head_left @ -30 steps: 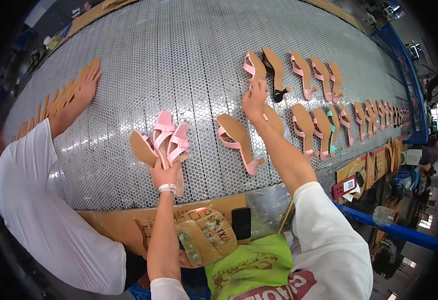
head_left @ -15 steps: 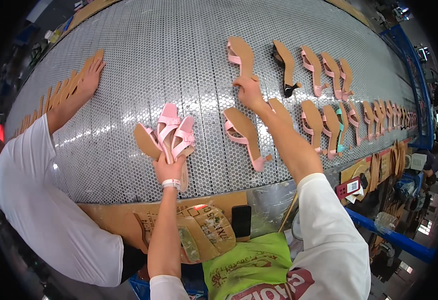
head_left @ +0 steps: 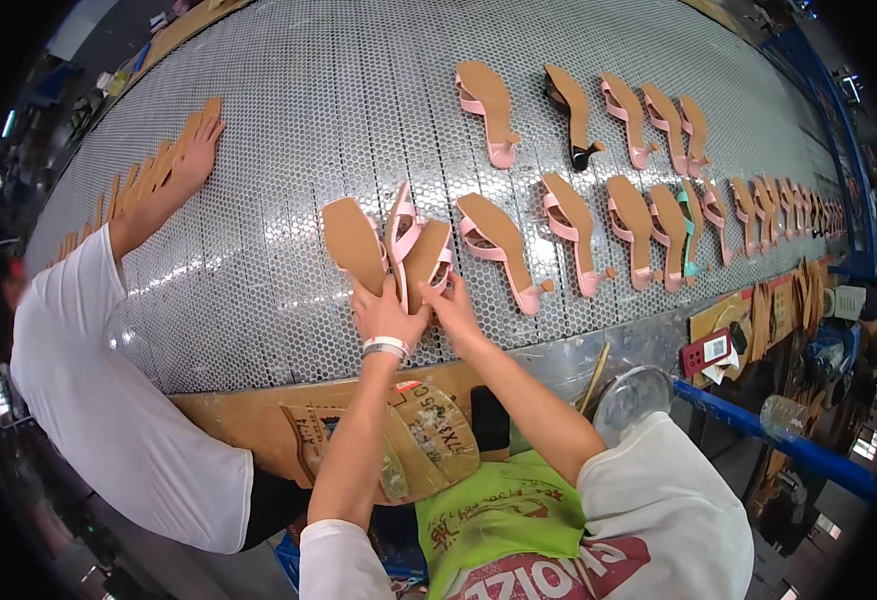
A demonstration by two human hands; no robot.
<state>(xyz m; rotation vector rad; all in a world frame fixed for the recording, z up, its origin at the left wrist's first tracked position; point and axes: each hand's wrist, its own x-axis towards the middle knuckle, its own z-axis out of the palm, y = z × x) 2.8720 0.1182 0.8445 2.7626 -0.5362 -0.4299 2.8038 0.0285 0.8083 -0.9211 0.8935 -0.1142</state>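
Three pink sandals (head_left: pixel 350 240), held in a cluster, were left of the black sandal (head_left: pixel 570 105), on its near side. The left hand (head_left: pixel 388 315) curled around their lower ends; the right hand (head_left: pixel 453 308) pinched the rightmost. A mint sandal (head_left: pixel 695 226) lay right of the black sandal.

I wear a white top (head_left: pixel 683 540), its loose short sleeves (head_left: pixel 648 470) ending above bare forearms (head_left: pixel 353 455). A narrow white wristband (head_left: pixel 385 346) circles the wrist behind my left grip (head_left: pixel 388 313). Lime-green fabric (head_left: pixel 498 500) with dark markings covers my front, bordering a deep-red print (head_left: pixel 558 573) with bold white lettering.
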